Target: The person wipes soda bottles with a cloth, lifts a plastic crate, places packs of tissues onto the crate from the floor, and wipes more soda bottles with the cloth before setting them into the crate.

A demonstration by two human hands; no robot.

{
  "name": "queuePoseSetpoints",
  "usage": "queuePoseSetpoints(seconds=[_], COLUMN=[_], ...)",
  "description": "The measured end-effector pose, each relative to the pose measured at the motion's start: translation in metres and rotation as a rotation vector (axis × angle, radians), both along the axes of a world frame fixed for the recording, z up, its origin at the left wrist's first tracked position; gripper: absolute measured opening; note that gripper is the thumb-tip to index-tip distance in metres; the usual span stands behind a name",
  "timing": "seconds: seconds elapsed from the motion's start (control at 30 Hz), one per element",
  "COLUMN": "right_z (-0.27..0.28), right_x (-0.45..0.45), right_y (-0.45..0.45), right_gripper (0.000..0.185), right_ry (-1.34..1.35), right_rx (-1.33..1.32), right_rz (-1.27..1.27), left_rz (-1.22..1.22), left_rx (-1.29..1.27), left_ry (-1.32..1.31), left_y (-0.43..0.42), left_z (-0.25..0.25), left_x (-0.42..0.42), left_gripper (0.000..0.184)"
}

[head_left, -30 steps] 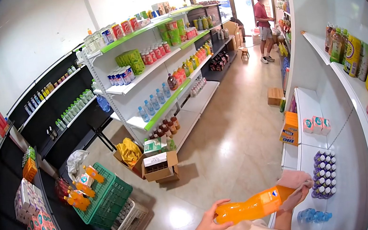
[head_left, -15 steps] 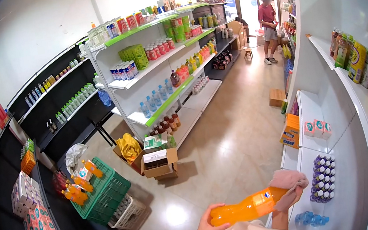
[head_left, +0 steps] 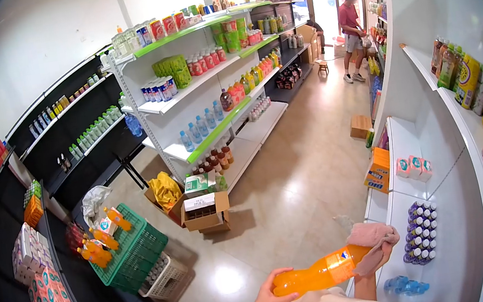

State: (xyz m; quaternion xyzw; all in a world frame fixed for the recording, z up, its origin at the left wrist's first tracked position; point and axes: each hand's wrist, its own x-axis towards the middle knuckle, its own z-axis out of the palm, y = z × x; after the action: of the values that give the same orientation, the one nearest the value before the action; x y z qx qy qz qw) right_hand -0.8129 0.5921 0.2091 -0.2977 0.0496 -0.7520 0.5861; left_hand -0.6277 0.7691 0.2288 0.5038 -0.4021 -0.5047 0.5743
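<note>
A bottle of orange drink lies almost level in front of my body, its label toward the right end. My left hand is closed around the bottle's left end. In my right hand is a pinkish cloth, wrapped over the bottle's right end, so that end is hidden. Several similar orange bottles stand and lean on a green plastic crate at the left.
White shelves with small purple bottles run along my right. A drinks shelf stands ahead, with an opened cardboard box at its foot. A person in a red shirt stands far down the aisle.
The view has shifted slightly. The bottle and cloth sit a little further left in view, still in both hands. The far person's arms have moved toward the shelf.
</note>
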Motion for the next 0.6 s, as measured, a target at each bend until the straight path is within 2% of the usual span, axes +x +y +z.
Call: queuePoseSetpoints(seconds=[0.13, 0.23, 0.33, 0.6], right_z=[0.033, 0.016, 0.025, 0.023], right_x=[0.007, 0.004, 0.002, 0.0], right_y=[0.007, 0.006, 0.008, 0.008], right_gripper=[0.019, 0.02, 0.013, 0.011], right_ry=[0.013, 0.012, 0.031, 0.056], right_rx=[-0.17, 0.023, -0.072, -0.109], right_rz=[0.095, -0.04, 0.089, 0.076], left_rz=[-0.007, -0.003, -0.007, -0.032], left_rx=[0.01, 0.023, 0.02, 0.022], left_ry=[-0.005, 0.004, -0.001, 0.007], left_y=[0.0, 0.0, -0.001, -0.001], left_z=[0.0, 0.001, -0.002, -0.003], left_x=[-0.001, -0.002, -0.003, -0.002], left_gripper=[0.061, 0.06, 0.06, 0.06])
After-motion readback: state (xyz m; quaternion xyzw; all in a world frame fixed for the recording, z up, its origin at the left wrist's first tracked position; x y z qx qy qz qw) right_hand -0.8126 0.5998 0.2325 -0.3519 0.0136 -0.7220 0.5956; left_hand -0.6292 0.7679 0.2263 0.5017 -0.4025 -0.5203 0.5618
